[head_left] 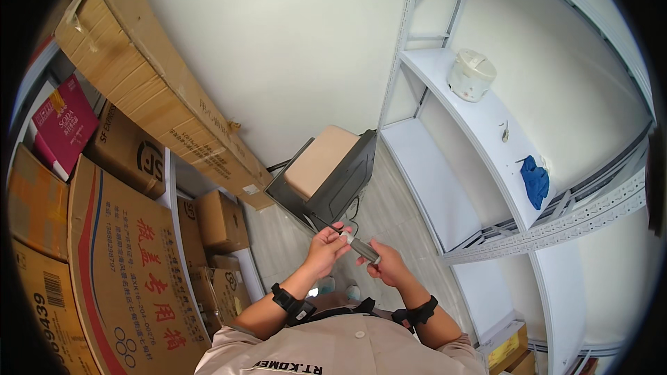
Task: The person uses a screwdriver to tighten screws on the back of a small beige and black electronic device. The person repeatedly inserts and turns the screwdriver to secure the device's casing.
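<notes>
Both of my hands are raised in front of my chest, holding a small grey and silver bar-shaped object between them. My left hand pinches its upper end with the fingertips. My right hand grips its lower end. Each wrist wears a black strap. What the object is cannot be made out.
Stacked cardboard boxes fill shelves on my left, with a long flat carton leaning on the wall. A dark cart with a beige box stands ahead. White metal shelving on the right holds a white rice cooker and blue cloth.
</notes>
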`<action>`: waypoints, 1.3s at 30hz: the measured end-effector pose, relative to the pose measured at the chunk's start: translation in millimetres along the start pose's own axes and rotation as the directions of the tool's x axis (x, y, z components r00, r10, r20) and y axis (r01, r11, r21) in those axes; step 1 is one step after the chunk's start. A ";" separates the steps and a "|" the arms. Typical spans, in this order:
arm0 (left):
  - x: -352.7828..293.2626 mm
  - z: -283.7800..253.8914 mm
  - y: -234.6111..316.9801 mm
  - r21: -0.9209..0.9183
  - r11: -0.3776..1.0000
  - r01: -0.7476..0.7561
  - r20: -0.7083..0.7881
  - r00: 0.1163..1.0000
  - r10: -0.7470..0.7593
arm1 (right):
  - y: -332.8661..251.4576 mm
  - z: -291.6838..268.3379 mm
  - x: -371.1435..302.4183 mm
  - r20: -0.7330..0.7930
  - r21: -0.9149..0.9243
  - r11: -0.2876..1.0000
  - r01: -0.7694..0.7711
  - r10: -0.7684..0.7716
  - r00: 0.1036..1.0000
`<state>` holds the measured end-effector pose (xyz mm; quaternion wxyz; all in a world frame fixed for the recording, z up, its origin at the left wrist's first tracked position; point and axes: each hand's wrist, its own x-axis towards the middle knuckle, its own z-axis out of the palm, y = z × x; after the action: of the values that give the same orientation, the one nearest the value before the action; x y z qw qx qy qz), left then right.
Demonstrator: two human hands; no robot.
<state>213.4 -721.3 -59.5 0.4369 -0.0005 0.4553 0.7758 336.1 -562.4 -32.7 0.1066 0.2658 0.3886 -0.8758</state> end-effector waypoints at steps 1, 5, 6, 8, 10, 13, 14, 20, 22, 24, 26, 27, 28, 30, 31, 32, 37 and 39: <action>-1.3 1.5 1.3 -0.009 1.000 -0.001 -0.003 1.000 0.001 | -0.7 -1.8 -0.4 0.033 -0.030 0.998 -0.050 0.051 0.998; -3.8 8.1 12.8 -0.001 0.999 0.035 -0.117 0.993 -0.035 | 4.7 1.6 1.9 -0.018 -0.216 0.970 0.114 -0.121 0.992; -2.8 9.3 15.2 0.008 0.999 0.050 -0.168 0.985 -0.048 | 7.5 1.4 3.4 -0.020 -0.275 0.944 0.183 -0.196 0.980; 2.8 4.2 14.4 0.035 0.997 0.066 -0.208 0.976 -0.058 | 13.4 0.1 7.4 -0.010 -0.390 0.865 0.315 -0.346 0.938; 8.8 -1.4 10.9 0.065 0.996 0.059 -0.227 0.973 -0.043 | 17.8 -1.3 12.2 0.020 -0.500 0.749 0.435 -0.491 0.871; 14.0 -5.6 6.6 0.087 0.996 0.025 -0.224 0.974 -0.005 | 17.8 -0.9 15.4 0.117 -0.527 0.629 0.571 -0.612 0.782; 15.0 -6.1 5.4 0.077 0.997 0.020 -0.225 0.974 -0.002 | 15.5 -1.2 13.8 0.013 -0.371 0.807 0.460 -0.490 0.871; 15.8 -6.4 -1.4 -0.096 0.994 -0.053 -0.132 0.990 0.040 | -1.4 -1.2 4.0 -0.012 -0.056 0.998 -0.016 0.016 1.000; 14.3 -3.2 1.3 -0.152 0.987 -0.054 -0.111 0.993 0.038 | -0.3 -2.9 4.3 0.017 -0.140 0.989 -0.049 0.052 0.999; 10.2 0.2 6.2 -0.180 0.983 -0.040 -0.111 0.994 0.020 | 5.8 -4.3 7.2 0.012 -0.261 0.959 0.113 -0.114 0.993; 7.2 2.1 6.9 -0.029 0.997 0.068 -0.121 0.990 -0.071 | 11.2 -3.8 11.9 0.043 -0.415 0.846 0.336 -0.351 0.936; 5.6 1.7 6.5 0.046 0.992 0.121 -0.133 0.985 -0.114 | 13.6 -2.2 14.9 0.089 -0.499 0.731 0.465 -0.491 0.866; 5.4 1.0 3.7 0.086 0.988 0.129 -0.125 0.985 -0.118 | 14.7 -1.4 16.3 0.148 -0.570 0.588 0.574 -0.614 0.776; 7.5 -2.0 -5.0 0.165 0.976 0.145 -0.110 0.986 -0.128 | 14.3 -1.4 16.9 0.159 -0.585 0.549 0.597 -0.644 0.748; 8.8 -4.7 -7.6 0.160 0.980 0.117 -0.089 0.991 -0.104 | 13.3 -0.9 17.1 0.166 -0.592 0.529 0.608 -0.658 0.734; 10.2 -7.7 -9.8 0.155 0.984 0.090 -0.068 0.994 -0.080 | 11.6 -0.2 15.3 0.076 -0.514 0.688 0.513 -0.559 0.826; 5.0 -0.3 1.6 0.142 0.989 0.051 -0.071 0.997 -0.041 | -3.1 -5.5 7.0 -0.014 -0.176 0.984 0.039 -0.042 0.999; 1.2 9.9 14.2 0.081 0.995 0.052 -0.171 0.985 -0.038 | 0.3 -2.1 6.4 -0.016 -0.256 0.962 0.097 -0.104 0.994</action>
<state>206.9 -716.4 -44.2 0.4136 -0.0581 0.5233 0.7428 331.7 -560.9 -37.6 0.0897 0.2426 0.5124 -0.8189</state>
